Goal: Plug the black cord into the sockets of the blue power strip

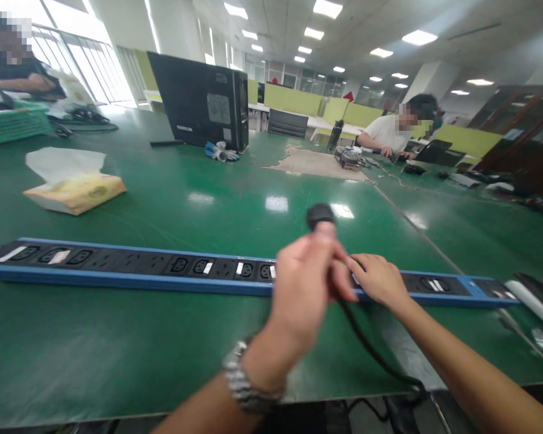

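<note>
My left hand (pixel 303 289), with a metal watch (pixel 248 380) on its wrist, is raised over the long power strip (pixel 226 286). Its fingers are closed round a black plug (pixel 320 216), blurred by motion, whose head points up and away. From below that hand a black cable (pixel 371 346) runs down to the table's near edge. Bent over the strip right of centre, my right hand (pixel 380 278) grips it, though its fingertips are partly hidden. The strip has a blue frame and black sockets, several with white stickers.
A tissue pack (pixel 76 193) lies at left on the green table (pixel 163 343). Behind stand a black computer case (pixel 203 102) and gloves (pixel 221 152). A green basket (pixel 18 123) is far left. Two people work across the table. A white-and-black object (pixel 531 301) sits by the strip's right end.
</note>
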Motion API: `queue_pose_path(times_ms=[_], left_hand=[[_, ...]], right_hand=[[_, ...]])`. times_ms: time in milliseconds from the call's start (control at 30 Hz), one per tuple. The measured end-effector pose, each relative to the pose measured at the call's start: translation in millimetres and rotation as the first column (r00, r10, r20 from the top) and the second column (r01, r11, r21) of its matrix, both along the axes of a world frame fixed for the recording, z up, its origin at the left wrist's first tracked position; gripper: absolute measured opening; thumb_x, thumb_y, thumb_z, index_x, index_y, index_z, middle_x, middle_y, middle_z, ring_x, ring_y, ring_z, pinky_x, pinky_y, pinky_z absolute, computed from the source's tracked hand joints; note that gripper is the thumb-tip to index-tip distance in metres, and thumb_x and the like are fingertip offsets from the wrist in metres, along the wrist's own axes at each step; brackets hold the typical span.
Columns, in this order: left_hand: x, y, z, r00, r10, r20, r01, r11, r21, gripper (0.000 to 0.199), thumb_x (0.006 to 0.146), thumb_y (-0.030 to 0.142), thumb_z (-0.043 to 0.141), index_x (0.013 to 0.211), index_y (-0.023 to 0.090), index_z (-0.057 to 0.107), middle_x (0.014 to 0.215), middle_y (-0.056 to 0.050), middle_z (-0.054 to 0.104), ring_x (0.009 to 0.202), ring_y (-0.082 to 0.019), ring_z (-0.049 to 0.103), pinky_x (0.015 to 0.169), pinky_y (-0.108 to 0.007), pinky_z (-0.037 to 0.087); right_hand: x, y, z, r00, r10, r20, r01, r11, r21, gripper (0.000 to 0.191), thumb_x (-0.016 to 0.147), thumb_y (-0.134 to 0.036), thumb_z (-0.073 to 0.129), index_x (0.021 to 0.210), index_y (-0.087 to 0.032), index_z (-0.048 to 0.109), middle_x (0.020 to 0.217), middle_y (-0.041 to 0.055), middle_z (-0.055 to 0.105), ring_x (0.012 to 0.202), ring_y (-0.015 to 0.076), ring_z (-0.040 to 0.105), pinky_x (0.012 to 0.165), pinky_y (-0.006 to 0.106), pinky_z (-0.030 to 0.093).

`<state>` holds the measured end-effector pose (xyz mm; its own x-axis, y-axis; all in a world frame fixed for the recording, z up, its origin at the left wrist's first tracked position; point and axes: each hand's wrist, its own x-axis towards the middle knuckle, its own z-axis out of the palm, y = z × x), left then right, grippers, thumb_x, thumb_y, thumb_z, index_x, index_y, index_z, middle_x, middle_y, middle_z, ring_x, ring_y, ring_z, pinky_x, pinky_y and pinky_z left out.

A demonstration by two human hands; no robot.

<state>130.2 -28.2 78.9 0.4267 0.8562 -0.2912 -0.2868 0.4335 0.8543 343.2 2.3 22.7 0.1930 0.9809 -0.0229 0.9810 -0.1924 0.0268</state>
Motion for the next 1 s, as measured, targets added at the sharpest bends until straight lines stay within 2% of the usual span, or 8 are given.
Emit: queue_pose_path(times_ms=[133,300,467,633,733,800,900,1000], left_hand=[[-56,17,-27.7,0.959,0.131,-0.252,-0.14,0.99,-0.017,0.051,0.072,0.067,0.055,0.06,0.018,0.053,0.042,0.0,0.054,0.037,-0.011,0.051,0.034,-0.019,0.028],[-40,18,-53.4,0.911,0.077,-0.405,-0.073,0.997,0.025,0.051,0.079,0.062,0.05,0.054,0.016,0.052,0.038,-0.001,0.054,0.028,-0.007,0.04,0.032,-0.017,0.022],[-25,10,-54.5,0.9,0.144,-0.411,-0.16,0.987,-0.006,0.047,0.082,0.056,0.046,0.054,0.018,0.049,0.036,0.0,0.051,0.028,-0.008,0.039,0.032,-0.019,0.021],[-54,6,-58.5,0.865,0.423,-0.269,-0.372,0.901,0.223,0.048,0.082,0.057,0.048,0.051,0.021,0.038,0.036,0.006,0.04,0.033,-0.007,0.038,0.037,-0.019,0.029],[-61,7,-61.3,0.881,0.107,-0.461,-0.041,0.988,0.151,0.05,0.079,0.064,0.049,0.056,0.02,0.048,0.039,0.002,0.05,0.031,-0.01,0.044,0.033,-0.02,0.027],[-46,5,-57.5,0.859,-0.059,-0.508,0.109,0.992,0.07,0.051,0.077,0.066,0.05,0.06,0.018,0.054,0.041,-0.001,0.054,0.032,-0.012,0.048,0.033,-0.021,0.031],[-13,-3,-28.8,0.942,0.118,-0.315,-0.104,0.993,0.061,0.049,0.077,0.064,0.053,0.058,0.019,0.051,0.042,0.001,0.052,0.037,-0.011,0.049,0.038,-0.022,0.038],[-14,-3,18.8,0.992,0.122,-0.035,-0.1,0.922,0.373,0.05,0.075,0.064,0.058,0.052,0.021,0.045,0.039,0.003,0.047,0.036,-0.008,0.045,0.038,-0.021,0.036]], right_hand=[[1,4,-0.3,0.998,0.018,-0.06,-0.017,1.0,0.012,0.061,0.093,-0.06,0.023,0.115,-0.023,0.066,0.125,0.0068,0.064,0.119,0.0261,0.052,0.096,0.041,0.037],[3,3,-1.5,0.998,0.003,-0.069,-0.002,1.0,0.023,0.06,0.092,-0.061,0.025,0.111,-0.024,0.068,0.121,0.0068,0.066,0.114,0.0281,0.056,0.09,0.04,0.04],[0,2,1.6,0.997,0.016,-0.069,-0.017,1.0,-0.006,0.06,0.093,-0.058,0.024,0.106,-0.023,0.071,0.116,0.0077,0.068,0.108,0.0271,0.059,0.089,0.04,0.039],[0,2,1.0,0.997,0.011,-0.08,-0.012,1.0,-0.013,0.056,0.092,-0.058,0.027,0.111,-0.027,0.069,0.123,0.0053,0.066,0.111,0.0276,0.058,0.09,0.041,0.039],[0,1,1.1,0.997,0.007,-0.072,-0.008,1.0,-0.017,0.056,0.092,-0.058,0.027,0.111,-0.027,0.069,0.123,0.0045,0.066,0.113,0.0284,0.058,0.091,0.042,0.039],[-1,1,2.2,0.997,0.005,-0.075,-0.007,1.0,-0.026,0.056,0.092,-0.057,0.026,0.112,-0.027,0.069,0.124,0.0041,0.065,0.113,0.0283,0.058,0.091,0.042,0.039],[-2,1,4.0,0.998,-0.003,-0.065,0.0,0.999,-0.047,0.058,0.092,-0.057,0.025,0.108,-0.026,0.071,0.122,0.0055,0.066,0.111,0.0281,0.059,0.089,0.041,0.04],[-3,2,5.0,0.999,0.004,-0.041,-0.006,0.999,-0.042,0.06,0.093,-0.057,0.024,0.108,-0.025,0.071,0.119,0.0088,0.068,0.108,0.0288,0.06,0.086,0.04,0.04]])
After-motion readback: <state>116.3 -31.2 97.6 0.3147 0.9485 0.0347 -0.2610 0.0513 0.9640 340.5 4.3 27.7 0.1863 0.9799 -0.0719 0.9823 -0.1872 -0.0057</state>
